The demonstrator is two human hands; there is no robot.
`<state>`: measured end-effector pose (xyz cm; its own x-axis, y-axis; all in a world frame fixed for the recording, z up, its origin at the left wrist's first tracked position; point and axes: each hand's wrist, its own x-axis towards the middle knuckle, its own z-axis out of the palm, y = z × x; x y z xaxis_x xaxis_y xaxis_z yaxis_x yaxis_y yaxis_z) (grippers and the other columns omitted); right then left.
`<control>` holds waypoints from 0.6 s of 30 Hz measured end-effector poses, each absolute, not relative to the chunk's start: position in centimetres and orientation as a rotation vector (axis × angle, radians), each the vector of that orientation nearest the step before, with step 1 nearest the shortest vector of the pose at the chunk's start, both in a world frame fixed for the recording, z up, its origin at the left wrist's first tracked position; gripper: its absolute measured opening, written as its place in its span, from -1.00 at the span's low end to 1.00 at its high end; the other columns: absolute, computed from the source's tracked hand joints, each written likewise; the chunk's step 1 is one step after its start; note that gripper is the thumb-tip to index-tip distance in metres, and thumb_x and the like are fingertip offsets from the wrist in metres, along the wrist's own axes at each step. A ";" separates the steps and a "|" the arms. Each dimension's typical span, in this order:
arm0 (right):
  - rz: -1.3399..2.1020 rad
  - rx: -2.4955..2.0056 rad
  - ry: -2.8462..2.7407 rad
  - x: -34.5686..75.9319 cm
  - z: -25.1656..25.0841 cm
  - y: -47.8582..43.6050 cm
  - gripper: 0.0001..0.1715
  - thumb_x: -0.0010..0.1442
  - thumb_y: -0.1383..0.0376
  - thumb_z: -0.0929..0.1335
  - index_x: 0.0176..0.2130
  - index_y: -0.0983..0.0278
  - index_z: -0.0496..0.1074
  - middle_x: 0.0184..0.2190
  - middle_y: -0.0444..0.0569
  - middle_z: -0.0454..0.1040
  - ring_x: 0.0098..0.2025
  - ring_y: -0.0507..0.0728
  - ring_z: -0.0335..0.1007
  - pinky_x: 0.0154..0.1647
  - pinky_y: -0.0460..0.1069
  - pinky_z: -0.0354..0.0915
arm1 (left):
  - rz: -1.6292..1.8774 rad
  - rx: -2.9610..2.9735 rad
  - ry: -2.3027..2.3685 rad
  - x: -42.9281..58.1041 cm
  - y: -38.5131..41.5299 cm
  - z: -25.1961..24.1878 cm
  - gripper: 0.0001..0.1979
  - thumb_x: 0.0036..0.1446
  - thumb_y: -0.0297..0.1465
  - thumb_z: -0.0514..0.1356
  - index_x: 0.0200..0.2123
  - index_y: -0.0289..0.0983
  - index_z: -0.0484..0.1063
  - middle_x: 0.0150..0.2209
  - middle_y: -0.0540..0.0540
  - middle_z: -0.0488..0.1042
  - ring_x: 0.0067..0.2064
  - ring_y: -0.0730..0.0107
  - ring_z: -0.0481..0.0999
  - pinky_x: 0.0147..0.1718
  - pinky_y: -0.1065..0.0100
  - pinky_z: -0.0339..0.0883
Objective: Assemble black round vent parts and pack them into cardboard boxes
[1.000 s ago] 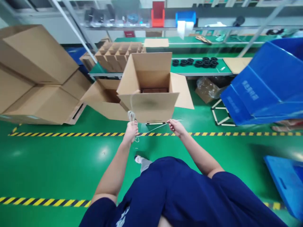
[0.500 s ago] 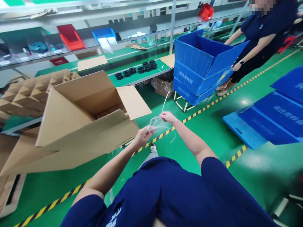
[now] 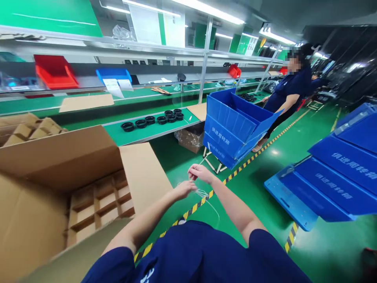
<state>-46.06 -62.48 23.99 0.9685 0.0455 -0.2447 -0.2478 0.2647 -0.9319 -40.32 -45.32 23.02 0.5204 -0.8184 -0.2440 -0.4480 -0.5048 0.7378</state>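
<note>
Gathered in loops between my hands is a thin whitish plastic strap (image 3: pixel 202 193), its loose tail curving down over the floor. My left hand (image 3: pixel 184 189) is closed around the bunched loops. Just above it, almost touching, my right hand (image 3: pixel 200 173) pinches a length of the same strap; a short end sticks up past the fingers. Left of my hands stands an open cardboard box (image 3: pixel 146 167) with its flap out, and cardboard dividers (image 3: pixel 96 206) form cells inside it.
Several black rings (image 3: pixel 150 120) lie on the green workbench (image 3: pixel 118 136). A blue folding crate (image 3: pixel 219 137) sits on a stand ahead, with a person (image 3: pixel 290 92) behind it. Folded blue crates (image 3: pixel 332 184) lie at the right. Yellow-black tape (image 3: pixel 250 160) runs along the floor.
My hands have come closer together, and the strap's loops are bunched tighter. My view has risen and moved nearer the box, showing its dividers. The other person has moved back from the blue crate.
</note>
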 end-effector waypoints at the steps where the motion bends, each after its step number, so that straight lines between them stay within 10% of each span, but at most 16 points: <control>1: 0.185 -1.335 0.281 -44.4 23.5 -64.2 -0.71 0.18 0.12 0.43 -0.33 0.31 0.43 -0.51 -0.16 0.45 -0.50 -0.05 0.34 -0.44 -0.14 0.28 | -0.809 2.110 -1.085 -39.8 -46.4 22.5 -0.85 0.01 -0.41 0.26 -0.57 -0.19 0.39 -0.51 -0.06 0.42 -0.31 0.26 0.44 -0.14 0.29 0.35; 7: 0.384 -1.387 0.597 -41.0 17.5 -68.9 -0.88 0.17 0.38 0.34 -0.43 0.32 0.41 -0.61 -0.21 0.34 -0.59 -0.07 0.16 -0.56 -0.16 0.07 | -0.608 2.158 -0.486 -31.6 -51.8 19.3 -0.53 0.35 -0.15 0.00 0.18 -0.30 0.28 -0.28 -0.16 0.56 -0.31 0.28 0.50 -0.30 0.33 0.33; 18: 0.317 -1.978 0.124 -25.0 11.1 -75.7 -0.77 0.39 0.26 0.23 -0.21 0.25 0.45 -0.31 -0.09 0.52 -0.26 0.05 0.37 -0.19 -0.09 0.19 | -0.963 2.464 -0.884 -20.3 -56.9 10.8 -0.83 0.15 -0.45 0.17 -0.50 -0.23 0.39 -0.31 -0.13 0.42 -0.12 0.19 0.39 -0.06 0.26 0.27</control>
